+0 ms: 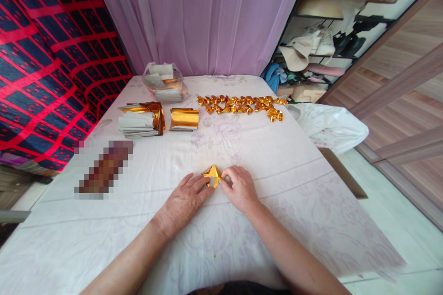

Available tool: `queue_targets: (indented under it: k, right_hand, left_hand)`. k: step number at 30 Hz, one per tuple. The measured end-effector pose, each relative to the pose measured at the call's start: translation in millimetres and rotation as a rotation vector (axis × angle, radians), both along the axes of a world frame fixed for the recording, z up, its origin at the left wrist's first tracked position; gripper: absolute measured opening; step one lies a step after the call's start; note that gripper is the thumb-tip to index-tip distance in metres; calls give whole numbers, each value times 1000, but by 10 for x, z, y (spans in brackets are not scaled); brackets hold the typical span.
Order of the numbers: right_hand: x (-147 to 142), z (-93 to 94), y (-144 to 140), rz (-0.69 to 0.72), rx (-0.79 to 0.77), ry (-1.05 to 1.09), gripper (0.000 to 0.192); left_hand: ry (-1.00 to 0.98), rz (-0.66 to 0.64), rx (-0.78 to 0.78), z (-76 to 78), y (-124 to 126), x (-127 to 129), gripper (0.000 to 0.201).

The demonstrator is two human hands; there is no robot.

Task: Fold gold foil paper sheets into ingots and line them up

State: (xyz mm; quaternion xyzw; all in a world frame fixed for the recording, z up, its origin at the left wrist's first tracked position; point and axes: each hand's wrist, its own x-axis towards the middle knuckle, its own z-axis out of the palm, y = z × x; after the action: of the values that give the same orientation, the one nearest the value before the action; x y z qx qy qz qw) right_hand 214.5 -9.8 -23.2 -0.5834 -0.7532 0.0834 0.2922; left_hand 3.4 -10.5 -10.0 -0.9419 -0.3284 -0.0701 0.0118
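A partly folded sheet of gold foil paper [213,174] lies on the table in front of me, raised in a peak, with a grey strip at its near side. My left hand [185,198] is at its left edge, index finger and thumb closed on the paper, the other fingers stretched out to the side. At the right corner, my right hand [241,187] pinches the paper between thumb and curled fingers. Further back, two rows of finished gold foil folded pieces [238,103] run along the right half of the table.
Two stacks of foil paper, a large one [141,120] and a small one [184,119], stand at the left beside a clear plastic bag [164,83] of more sheets. A blurred-out item [104,168] lies left. A white plastic bag [332,126] hangs past the right edge near a shoe rack [318,55].
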Motion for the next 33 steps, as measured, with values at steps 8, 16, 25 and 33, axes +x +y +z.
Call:
queue_targets:
  k: [8,16,25,33]
  right_hand:
    - [-24,52,-23,82,37,-33,10]
    - [-6,105,-55,157,8,-30,11]
    - [64,132,-68,241,-30,-15,22]
    - [99,107,-36,279,-30,2,26]
  left_hand:
    - [-6,16,-15,109,35,81,29]
    - [-426,93,-36,64,91,-72,17]
    - [-243,153,-57,88,216,-97,22]
    - [-161,71,91,93,266,-54,17]
